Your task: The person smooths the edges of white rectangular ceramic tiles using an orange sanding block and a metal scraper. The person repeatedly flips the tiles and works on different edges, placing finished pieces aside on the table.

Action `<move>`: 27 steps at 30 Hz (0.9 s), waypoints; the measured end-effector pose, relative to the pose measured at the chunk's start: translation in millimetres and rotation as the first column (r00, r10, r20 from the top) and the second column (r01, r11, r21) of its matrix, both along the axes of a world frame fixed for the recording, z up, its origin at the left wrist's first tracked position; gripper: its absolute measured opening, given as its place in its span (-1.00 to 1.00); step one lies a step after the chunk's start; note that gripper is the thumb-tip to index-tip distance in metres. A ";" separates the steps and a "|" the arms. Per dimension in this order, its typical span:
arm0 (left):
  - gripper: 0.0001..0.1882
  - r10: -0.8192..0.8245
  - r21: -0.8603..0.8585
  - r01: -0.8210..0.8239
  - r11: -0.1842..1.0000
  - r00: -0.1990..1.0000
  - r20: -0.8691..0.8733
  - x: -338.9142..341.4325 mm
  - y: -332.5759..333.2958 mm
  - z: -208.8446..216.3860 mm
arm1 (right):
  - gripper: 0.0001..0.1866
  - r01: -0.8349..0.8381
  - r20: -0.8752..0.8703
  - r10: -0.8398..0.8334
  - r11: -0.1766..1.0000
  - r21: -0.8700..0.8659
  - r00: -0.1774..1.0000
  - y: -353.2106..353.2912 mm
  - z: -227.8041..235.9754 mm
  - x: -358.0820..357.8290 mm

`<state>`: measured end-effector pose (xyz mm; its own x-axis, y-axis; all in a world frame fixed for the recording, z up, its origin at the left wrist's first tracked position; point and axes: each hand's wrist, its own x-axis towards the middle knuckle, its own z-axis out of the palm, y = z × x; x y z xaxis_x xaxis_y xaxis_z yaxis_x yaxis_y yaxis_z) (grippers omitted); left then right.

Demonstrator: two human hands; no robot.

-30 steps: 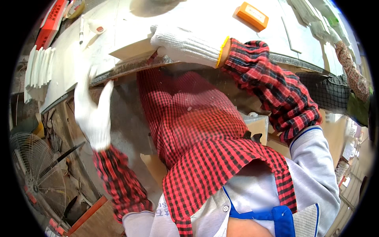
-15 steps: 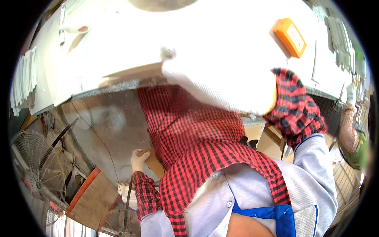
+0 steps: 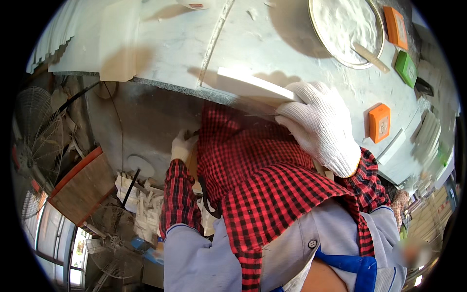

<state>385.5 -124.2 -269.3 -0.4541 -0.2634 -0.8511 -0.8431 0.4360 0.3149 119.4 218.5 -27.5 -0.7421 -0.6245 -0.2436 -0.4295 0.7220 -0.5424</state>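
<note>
My right hand (image 3: 321,121), in a white knitted glove, is at the table's near edge with its fingers bent together. A thin dark strip (image 3: 261,115) sticks out to the left from its fingertips; its kind is unclear. The upper fingers meet the right end of a white slab (image 3: 253,87), which lies along the edge. My left hand (image 3: 183,146), gloved too, hangs below the table beside my checked apron. Its fingers are curled, with a tan piece (image 3: 193,163) next to them; what they grip is mostly hidden.
A round pan of white paste (image 3: 340,24) with a flat stick (image 3: 370,57) stands at the back right. Orange boxes (image 3: 379,122) and a green box (image 3: 405,68) are near it. White slabs (image 3: 119,39) lie at left. Fans (image 3: 114,241) and a wooden board (image 3: 80,187) stand below left.
My view has swung right, bringing the pan into sight. My right hand, stretched across the table before, is now drawn in at its edge by the slab. My left hand stays low beside the apron.
</note>
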 end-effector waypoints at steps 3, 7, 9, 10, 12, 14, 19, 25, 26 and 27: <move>-0.62 0.097 0.108 -0.094 0.990 0.995 -0.023 -14.6 4.8 -12.2 | -0.82 -0.030 0.041 0.028 0.999 0.036 0.999 -7.1 0.1 -1.9; -0.66 0.148 0.109 -0.143 0.984 0.988 -0.034 -5.9 9.4 -6.4 | -0.80 -0.033 0.060 0.030 0.998 0.051 0.998 -11.3 -3.5 1.5; -0.67 0.123 0.087 -0.124 0.988 0.992 0.018 -11.5 9.9 -7.7 | -0.79 -0.031 0.063 0.027 0.997 0.064 0.998 -12.0 -2.0 -1.1; -0.69 0.178 0.096 -0.179 0.979 0.984 0.016 -14.8 15.6 -7.1 | -0.80 -0.045 0.064 0.040 0.996 0.080 0.997 -9.5 -0.7 -2.5; -0.71 0.279 0.117 -0.278 0.953 0.960 0.011 -13.2 34.5 -2.3 | -0.80 -0.063 0.061 0.056 0.992 0.113 0.997 0.6 2.2 -1.2; -0.70 0.179 0.127 -0.181 0.975 0.984 0.027 -6.7 32.6 -3.9 | -0.81 -0.063 0.012 0.062 0.992 0.109 0.998 6.8 8.6 1.9; -0.46 -0.162 0.118 0.178 0.977 0.978 -0.135 -0.9 22.5 -21.1 | -0.90 -0.128 -0.237 0.142 0.989 0.077 0.961 33.0 5.9 -1.4; -0.27 -0.053 0.273 0.156 0.949 0.936 -0.349 -59.4 66.1 87.2 | -0.85 -0.152 -0.502 0.109 0.987 -0.046 0.858 106.8 -31.3 -17.7; -0.31 -0.039 0.239 0.183 0.954 0.861 -0.507 -85.7 88.0 117.5 | -0.85 -0.134 -0.519 0.097 0.990 -0.036 0.849 114.9 -36.0 -21.2; -0.36 -0.010 0.207 0.187 0.960 0.765 -0.644 -108.2 110.7 143.4 | -0.84 -0.131 -0.528 0.098 0.991 -0.025 0.843 116.8 -38.7 -20.8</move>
<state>277.3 -13.5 -125.9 -0.9210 -0.0105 -0.3894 -0.3696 0.3393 0.8650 98.7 335.3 -66.2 -0.6711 -0.7136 0.2009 -0.7394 0.6246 -0.2514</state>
